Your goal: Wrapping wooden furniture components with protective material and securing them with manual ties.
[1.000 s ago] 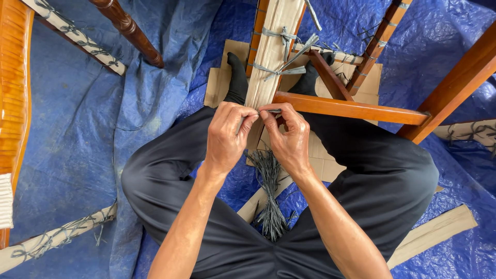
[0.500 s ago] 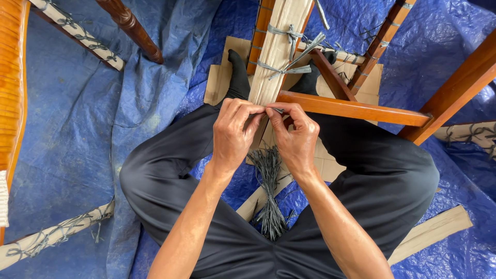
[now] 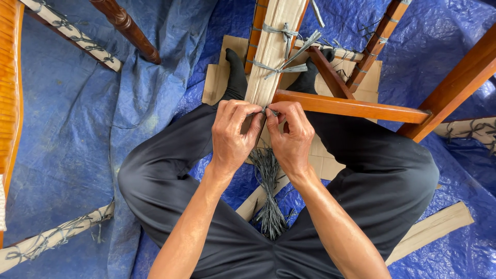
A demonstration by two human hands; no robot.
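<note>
Head view: I see both hands meeting just below the rail.
Left hand: pinching a grey tie.
Right hand: pinching the same tie against the cardboard wrap.

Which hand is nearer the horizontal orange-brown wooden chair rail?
Right. The right hand sits just below the horizontal orange-brown wooden chair rail, near its left end; the left hand is farther left, beyond the cardboard-wrapped part.

You're sitting in furniture-packing workshop: blue tarp covering floor, cardboard-wrapped chair legs lying around, tie bundle waiting near.
</note>
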